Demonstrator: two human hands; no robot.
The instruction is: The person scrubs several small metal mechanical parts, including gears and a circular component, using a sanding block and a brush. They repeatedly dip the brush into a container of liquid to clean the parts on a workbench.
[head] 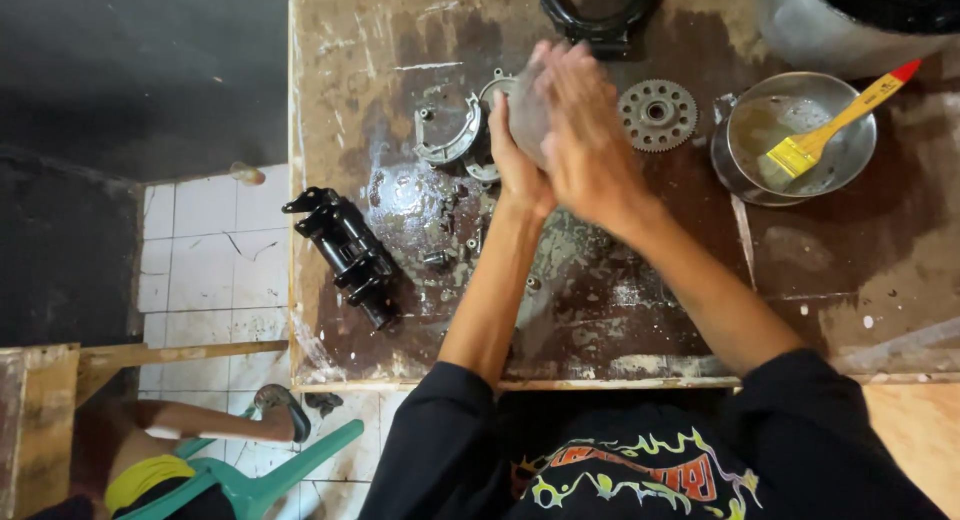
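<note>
- A grey, dull metal part (527, 115) sits between both hands above the far middle of the desk (820, 280); most of it is hidden, so its shape cannot be told.
- The left hand (515, 160) is cupped under and beside the part, fingers curled up against its near-left side.
- The right hand (580, 130) lies flat over the part from the right, fingers stretched out and close together, pressing it toward the left palm.
- Just left of the hands lie curved brake shoes (447, 140) and a round metal ring (488, 130), touching each other.
- Just right of the hands lies a toothed sprocket (657, 115), flat on the desk.
- Farther right stands a steel bowl (845, 155) with a yellow-handled brush (835, 130) resting in it, bristles down in the bowl.
- A black cylindrical part (345, 250) lies near the desk's left edge, beside a wet, oily patch.
- A black curved piece (595, 25) lies at the far edge, beyond the hands.
- A large grey tub (810, 30) stands at the far right corner.
</note>
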